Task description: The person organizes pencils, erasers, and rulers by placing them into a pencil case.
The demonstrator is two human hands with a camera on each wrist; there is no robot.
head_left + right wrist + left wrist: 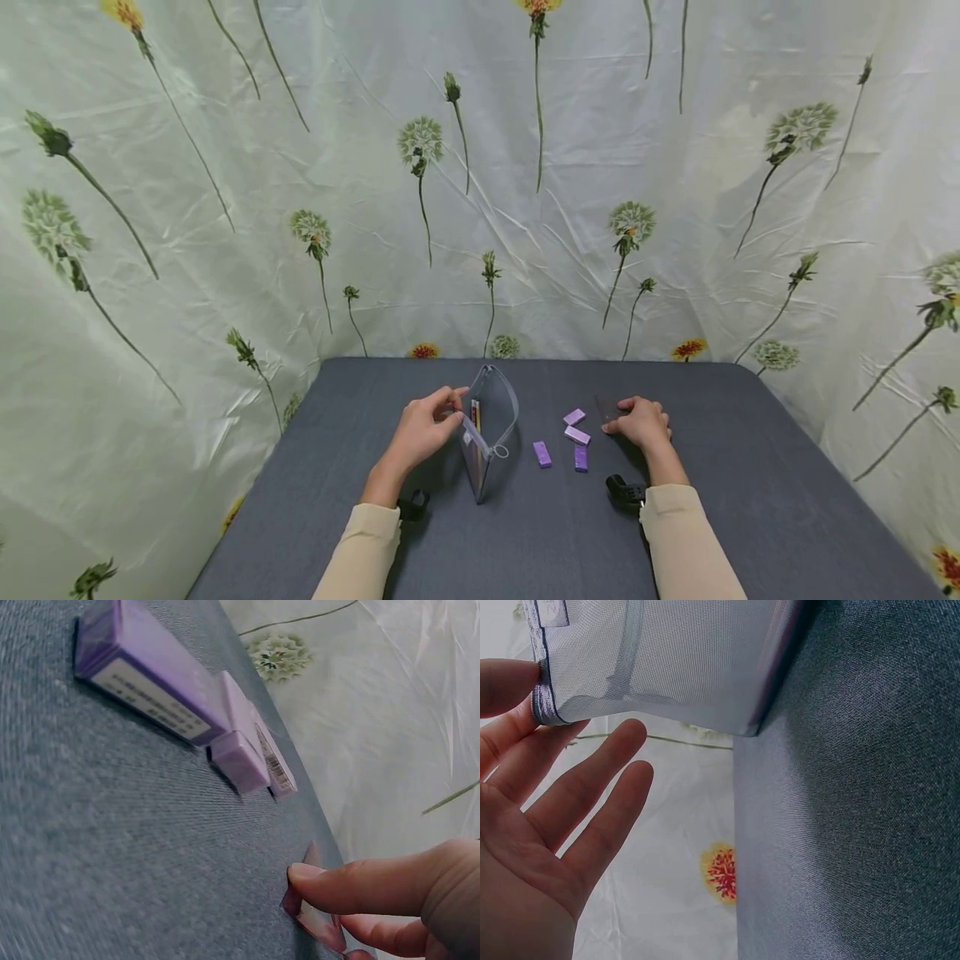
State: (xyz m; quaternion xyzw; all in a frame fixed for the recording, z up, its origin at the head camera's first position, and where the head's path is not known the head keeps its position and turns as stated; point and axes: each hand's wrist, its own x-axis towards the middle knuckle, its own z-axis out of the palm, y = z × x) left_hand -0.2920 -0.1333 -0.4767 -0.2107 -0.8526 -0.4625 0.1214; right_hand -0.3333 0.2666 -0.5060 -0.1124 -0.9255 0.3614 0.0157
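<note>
My left hand [422, 429] pinches the near upper edge of a grey mesh zip pouch [682, 660] between thumb and fingers; its other fingers are spread beside it. The pouch stands upright with its mouth open, and slim pencils [476, 414], one of them yellow, show inside. My right hand [641, 421] pinches a thin, pointed, partly see-through piece [319, 922] with a reddish edge, low over the table; its kind I cannot tell. Left of that hand lie several small purple blocks [577, 435], the nearest in the right wrist view bearing a barcode label.
The dark grey table [525, 550] ends at a pale curtain [360, 167] printed with dandelions, which also hangs along both sides. One purple block [542, 454] lies apart, between the pouch and the other blocks. Black wrist gear [625, 492] sits beneath the right forearm.
</note>
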